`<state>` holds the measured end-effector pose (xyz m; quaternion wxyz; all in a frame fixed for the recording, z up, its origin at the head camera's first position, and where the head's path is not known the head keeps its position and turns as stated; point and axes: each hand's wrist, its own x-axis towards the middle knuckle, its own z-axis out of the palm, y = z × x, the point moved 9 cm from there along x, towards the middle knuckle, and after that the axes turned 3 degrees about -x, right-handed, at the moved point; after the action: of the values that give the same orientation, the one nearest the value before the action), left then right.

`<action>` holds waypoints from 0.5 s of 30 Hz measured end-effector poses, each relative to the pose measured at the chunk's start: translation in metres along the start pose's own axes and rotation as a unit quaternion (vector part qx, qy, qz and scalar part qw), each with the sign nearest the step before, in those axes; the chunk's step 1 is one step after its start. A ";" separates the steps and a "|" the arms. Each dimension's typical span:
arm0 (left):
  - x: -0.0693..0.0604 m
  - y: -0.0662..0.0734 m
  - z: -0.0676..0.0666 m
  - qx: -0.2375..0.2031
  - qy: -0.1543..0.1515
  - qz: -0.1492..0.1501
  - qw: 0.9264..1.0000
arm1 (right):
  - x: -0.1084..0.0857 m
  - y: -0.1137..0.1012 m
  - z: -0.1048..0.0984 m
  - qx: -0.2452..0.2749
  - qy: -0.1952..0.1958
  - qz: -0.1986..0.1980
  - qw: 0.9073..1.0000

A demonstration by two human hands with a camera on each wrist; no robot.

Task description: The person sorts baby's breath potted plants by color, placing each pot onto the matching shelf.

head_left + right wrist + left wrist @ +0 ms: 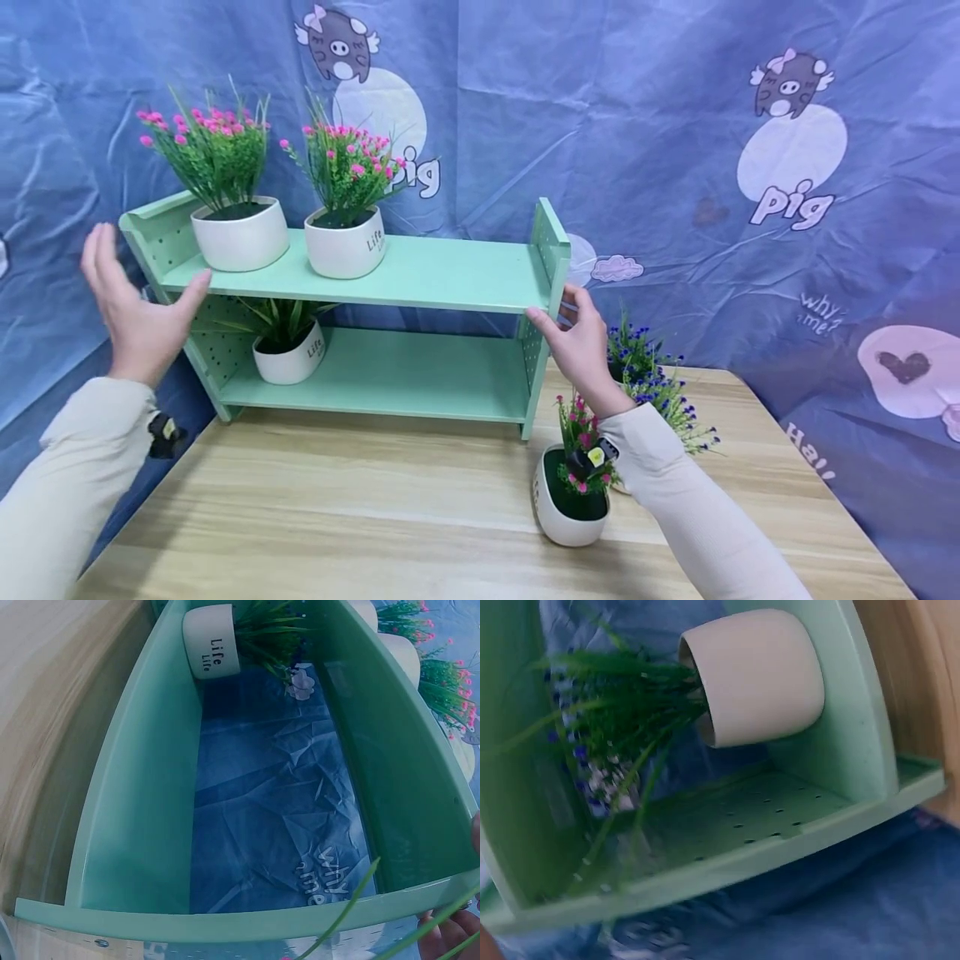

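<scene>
Green shelf, left of centre in the frame, its long axis running left to right between the hands. The right hand, the nearer, grips the right side panel; the left hand, open with thumb spread, lies beside the left side panel, contact uncertain. Boards smooth, side panels perforated; rounded white pots stand on both tiers. Tabletop: pale, wood-grained.

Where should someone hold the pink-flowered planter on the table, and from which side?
I'd grip the pink-flowered planter around its broad white wall, not the slender stems. Coming from the near left looks best: the mint-green shelf and blue-flowered plants stand behind, and the right sleeve crosses on the right.
</scene>
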<state>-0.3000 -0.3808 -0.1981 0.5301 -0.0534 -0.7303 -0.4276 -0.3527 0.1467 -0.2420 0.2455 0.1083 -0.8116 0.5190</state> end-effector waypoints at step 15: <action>-0.015 -0.053 0.010 -0.044 -0.045 -0.200 0.978 | -0.001 0.000 0.001 0.008 -0.006 -0.002 1.000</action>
<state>-0.3287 -0.4020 -0.2418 0.3973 0.0515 -0.7300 -0.5537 -0.3517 0.1460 -0.2426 0.2409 0.1152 -0.8087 0.5242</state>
